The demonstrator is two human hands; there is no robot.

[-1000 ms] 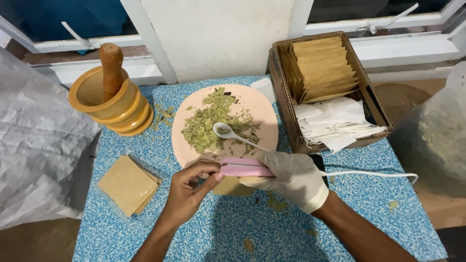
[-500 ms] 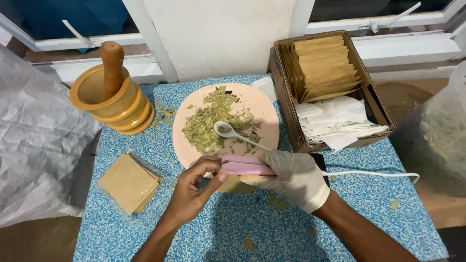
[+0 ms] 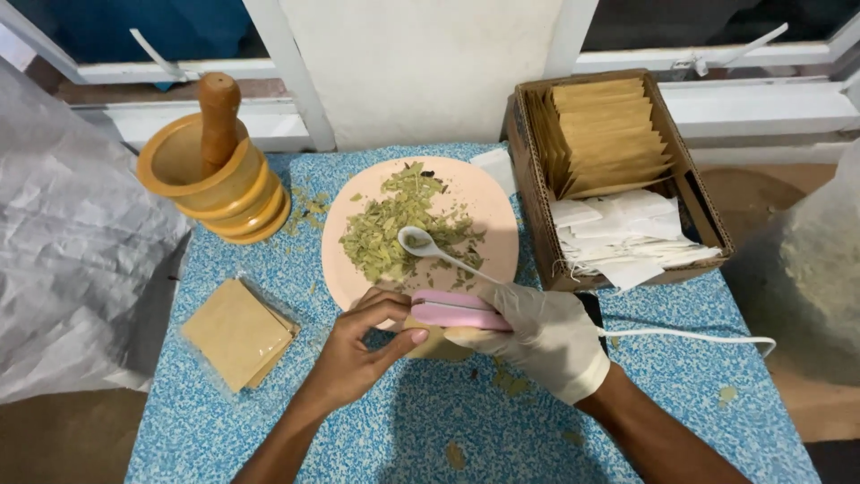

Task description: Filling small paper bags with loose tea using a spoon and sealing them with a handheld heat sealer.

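The right hand, in a white glove, had its grip closed around a pink handheld sealer, whose white cord ran off to the right across the blue speckled bench. The bare left hand met it from the left, its grip narrow, thumb and fingers pinched on the edge of a small tan pouch that lay under the sealer's jaws; how much of the pouch was clamped could not be told. Just beyond both grips stood a pale pink plate heaped with dried green leaves, a white spoon resting on them with its handle pointing toward the gloved hand. Left of the left hand lay a short stack of tan pouches in a clear wrapper. Farther off to the upper left stood a yellow wooden mortar with its pestle upright inside, a few leaf crumbs scattered near it. Beyond the right hand sat a cardboard box holding upright tan pouches and loose white filter bags. Grey plastic sheeting hung at the far left
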